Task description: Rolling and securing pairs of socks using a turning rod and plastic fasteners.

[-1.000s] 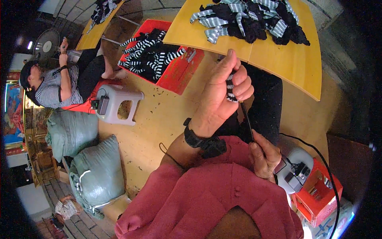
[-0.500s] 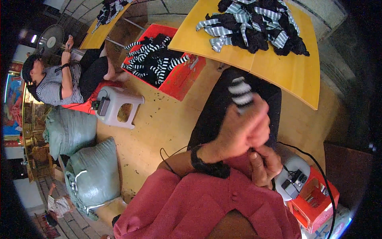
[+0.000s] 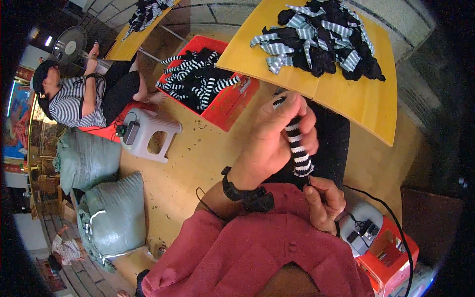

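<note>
My left hand [image 3: 277,138], with a black band at the wrist, is closed around a black-and-white striped knitted tube [image 3: 300,152]. The tube runs down out of its fingers, and its lower end hangs just above my right hand [image 3: 325,204]. Thumb and fingertips of that right hand are pinched together on a thin dark rod or needle-like piece [image 3: 309,181], which reaches up to the tube's end. Most of the thin piece is hidden, so its kind is unclear.
A yellow table [image 3: 356,104] ahead bears a pile of black and grey-striped knits [image 3: 321,39]. Left of it stands a red crate [image 3: 222,111] of striped pieces. A grey stool [image 3: 148,133], stuffed sacks [image 3: 116,213] and a seated person [image 3: 79,101] are left; a red crate [image 3: 391,257] and cable [image 3: 396,213] right.
My left hand has moved up and left, away from the right hand. The striped tube, earlier sticking up above the fist, now hangs below the fingers. The right hand keeps its pinch.
</note>
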Demonstrator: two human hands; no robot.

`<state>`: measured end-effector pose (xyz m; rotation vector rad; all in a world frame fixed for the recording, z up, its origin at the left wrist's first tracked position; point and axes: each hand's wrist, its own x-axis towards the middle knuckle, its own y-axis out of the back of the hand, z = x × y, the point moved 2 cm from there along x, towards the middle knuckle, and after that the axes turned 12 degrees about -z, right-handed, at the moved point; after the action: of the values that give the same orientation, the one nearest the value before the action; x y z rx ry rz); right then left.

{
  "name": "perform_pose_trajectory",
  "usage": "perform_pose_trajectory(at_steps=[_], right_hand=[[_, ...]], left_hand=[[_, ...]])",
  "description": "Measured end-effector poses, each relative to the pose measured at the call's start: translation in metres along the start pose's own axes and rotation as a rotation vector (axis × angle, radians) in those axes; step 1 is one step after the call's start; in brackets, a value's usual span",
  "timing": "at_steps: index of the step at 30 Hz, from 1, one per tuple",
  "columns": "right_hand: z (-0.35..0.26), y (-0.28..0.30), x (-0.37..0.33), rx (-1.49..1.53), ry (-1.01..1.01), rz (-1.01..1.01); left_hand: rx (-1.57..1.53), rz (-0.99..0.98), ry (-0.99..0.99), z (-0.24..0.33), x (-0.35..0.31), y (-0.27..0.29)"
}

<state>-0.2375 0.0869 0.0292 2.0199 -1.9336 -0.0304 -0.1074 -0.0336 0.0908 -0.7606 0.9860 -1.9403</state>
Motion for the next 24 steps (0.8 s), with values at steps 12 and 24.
perform_pose_trajectory(at_steps=[12,24], right_hand=[[-0.003,0.003,0.007,0.248,-0.06,0.028],[0.017,-0.006,-0.006,0.354,-0.152,-0.121]], left_hand=[[0.03,-0.106,0.133,-0.043,-0.023,-0.006],[0.0,-0.069,0.077,-0.006,-0.01,0.002]])
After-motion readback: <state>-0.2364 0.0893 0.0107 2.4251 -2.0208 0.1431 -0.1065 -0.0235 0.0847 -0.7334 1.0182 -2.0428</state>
